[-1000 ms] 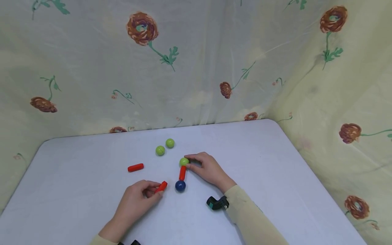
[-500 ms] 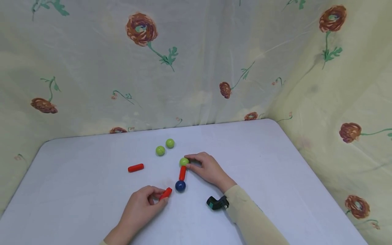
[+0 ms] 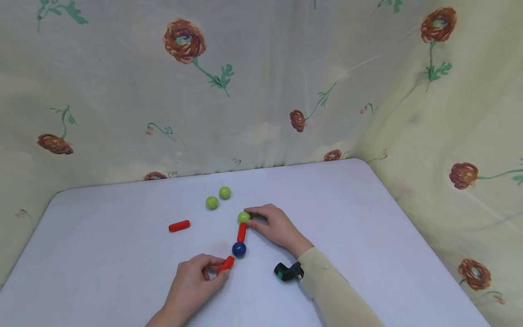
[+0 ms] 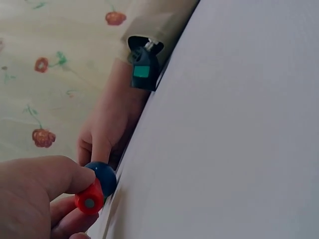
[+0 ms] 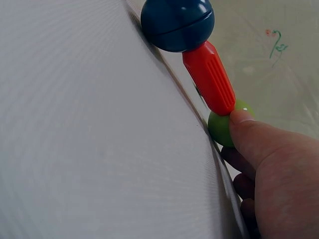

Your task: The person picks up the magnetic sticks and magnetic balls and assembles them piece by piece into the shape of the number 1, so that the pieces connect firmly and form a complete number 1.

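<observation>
Between thumb and fingers my left hand (image 3: 198,279) pinches a red rod (image 3: 226,264), its upper end close to a dark blue ball (image 3: 239,249). In the left wrist view that rod (image 4: 90,199) shows a grey disc in its end face, and the blue ball (image 4: 103,177) appears behind it. My right hand (image 3: 278,229) pinches a green ball (image 3: 243,217). A second red rod (image 3: 242,232) joins this green ball to the blue one in a line, as the right wrist view shows with its ridged red rod (image 5: 209,78). Whether the left rod touches the blue ball I cannot tell.
Two loose green balls (image 3: 211,202) lie farther back on the white table (image 3: 102,254). Another red rod (image 3: 179,225) lies to their left. A dark camera mount (image 3: 288,271) sticks out from the right wrist. Flowered cloth (image 3: 245,81) hangs behind the table and at its right.
My left hand has moved right and a little toward me, bringing its red rod up close to the blue ball. The right hand keeps its grip on the green ball; the view has shifted slightly.
</observation>
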{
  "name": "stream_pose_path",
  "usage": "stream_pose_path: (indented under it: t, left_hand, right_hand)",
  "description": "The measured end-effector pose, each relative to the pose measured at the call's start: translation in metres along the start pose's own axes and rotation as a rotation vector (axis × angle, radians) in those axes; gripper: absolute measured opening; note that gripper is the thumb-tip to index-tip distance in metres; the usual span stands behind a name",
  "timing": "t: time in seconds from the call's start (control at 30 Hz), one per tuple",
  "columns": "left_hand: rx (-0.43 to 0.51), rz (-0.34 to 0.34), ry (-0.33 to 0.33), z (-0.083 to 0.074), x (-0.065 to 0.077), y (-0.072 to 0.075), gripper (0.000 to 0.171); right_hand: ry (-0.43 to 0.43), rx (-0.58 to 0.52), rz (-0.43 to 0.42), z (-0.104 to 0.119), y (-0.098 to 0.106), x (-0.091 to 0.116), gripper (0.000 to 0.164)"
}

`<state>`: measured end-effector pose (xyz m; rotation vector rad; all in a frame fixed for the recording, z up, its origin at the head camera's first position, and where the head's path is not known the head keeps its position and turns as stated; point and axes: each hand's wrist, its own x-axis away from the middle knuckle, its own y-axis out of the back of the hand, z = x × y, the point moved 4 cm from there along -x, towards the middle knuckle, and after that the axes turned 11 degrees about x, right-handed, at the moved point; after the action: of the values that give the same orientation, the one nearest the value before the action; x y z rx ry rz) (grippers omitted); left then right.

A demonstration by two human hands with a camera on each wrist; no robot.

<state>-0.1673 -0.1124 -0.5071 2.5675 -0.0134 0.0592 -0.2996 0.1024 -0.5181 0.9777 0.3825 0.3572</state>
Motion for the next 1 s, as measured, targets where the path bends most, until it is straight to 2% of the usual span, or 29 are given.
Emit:
stream_pose_path:
  t: [0.27,0.7,0.83,1.0]
  left_hand:
    - [-0.039,-0.012,0.035,-0.006,-0.001,-0.008,0.025]
    - [-0.049,-0.05,0.042,-0.01,-0.005,-0.007,0.024]
    - [-0.046,-0.046,0.06,-0.009,-0.003,-0.009,0.024]
    - [-0.042,-0.046,0.074,-0.008,-0.001,-0.011,0.024]
  right_hand:
    - [0.003,0.003,0.002,0.0,0.0,-0.003,0.041]
    - [0.024,0.006,-0.014,0.003,0.003,-0.005,0.045]
    - [0.021,-0.031,-0.058,0.001,0.004,0.001,0.046]
    - [0.021,-0.06,-0.143,0.003,0.007,0.013,0.036]
